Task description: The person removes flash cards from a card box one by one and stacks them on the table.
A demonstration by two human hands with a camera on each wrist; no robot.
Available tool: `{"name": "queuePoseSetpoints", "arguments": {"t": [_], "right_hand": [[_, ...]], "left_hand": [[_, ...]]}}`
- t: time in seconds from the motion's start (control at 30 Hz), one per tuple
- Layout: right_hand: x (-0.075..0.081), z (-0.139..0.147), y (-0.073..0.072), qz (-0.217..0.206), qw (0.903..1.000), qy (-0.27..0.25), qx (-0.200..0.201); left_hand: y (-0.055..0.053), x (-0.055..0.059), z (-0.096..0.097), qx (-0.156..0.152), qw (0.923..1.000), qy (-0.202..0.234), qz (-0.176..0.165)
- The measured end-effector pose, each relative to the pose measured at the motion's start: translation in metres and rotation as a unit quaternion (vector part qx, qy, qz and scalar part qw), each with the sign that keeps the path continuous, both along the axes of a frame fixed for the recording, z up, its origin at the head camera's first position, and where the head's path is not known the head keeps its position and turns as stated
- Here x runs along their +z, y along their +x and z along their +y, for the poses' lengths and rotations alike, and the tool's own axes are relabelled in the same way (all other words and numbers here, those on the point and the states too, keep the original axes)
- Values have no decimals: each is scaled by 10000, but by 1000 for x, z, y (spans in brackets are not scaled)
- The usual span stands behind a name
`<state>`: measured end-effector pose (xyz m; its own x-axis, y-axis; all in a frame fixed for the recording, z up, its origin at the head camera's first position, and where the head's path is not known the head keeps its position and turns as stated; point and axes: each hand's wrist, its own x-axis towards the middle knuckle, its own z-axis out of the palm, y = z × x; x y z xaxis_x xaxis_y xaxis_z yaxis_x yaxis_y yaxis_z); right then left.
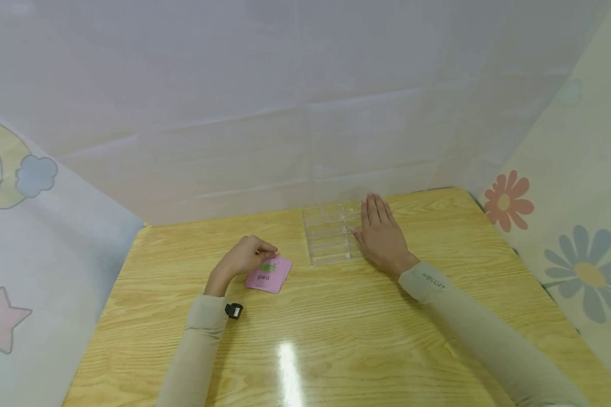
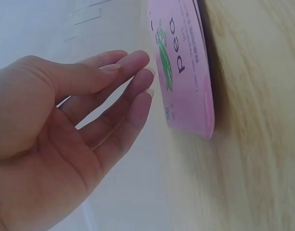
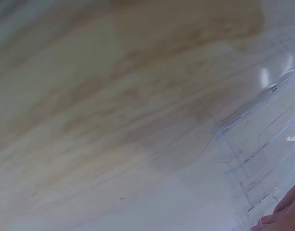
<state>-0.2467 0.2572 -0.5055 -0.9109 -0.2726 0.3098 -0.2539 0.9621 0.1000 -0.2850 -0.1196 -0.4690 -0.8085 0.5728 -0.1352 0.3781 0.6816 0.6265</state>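
A small stack of pink cards [image 1: 269, 280] lies on the table, its top card showing a green pod and the word "pea". My left hand [image 1: 240, 258] hovers at the stack's upper left. In the left wrist view its loosely bent fingers [image 2: 123, 120] are close to the cards [image 2: 188, 72], with nothing held. A clear plastic box [image 1: 328, 237] with several compartments sits to the right of the cards. Against its right side lies my right hand [image 1: 382, 237], fingers straight and together, covering part of the box. Only a bit of that hand [image 3: 288, 214] shows in the right wrist view.
The wooden table [image 1: 305, 322] ends at a pale back wall sheet [image 1: 234, 141] just behind the box. Printed side panels stand left and right, with a moon [image 1: 5, 164] and flowers [image 1: 588, 274]. A small dark device [image 1: 233, 310] sits at the left cuff.
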Motion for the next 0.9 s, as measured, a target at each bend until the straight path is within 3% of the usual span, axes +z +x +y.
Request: {"name": "queuePoseSetpoints", "arguments": {"t": [0.37,0.9], "right_hand": [[-1,0,0,260,9996,-51,54],[0,-1,0,202,9997,-147,-13]], "left_hand": [[3,2,-4,151,9998,-6,103],[4,4,-15,439,9976,338,405]]}}
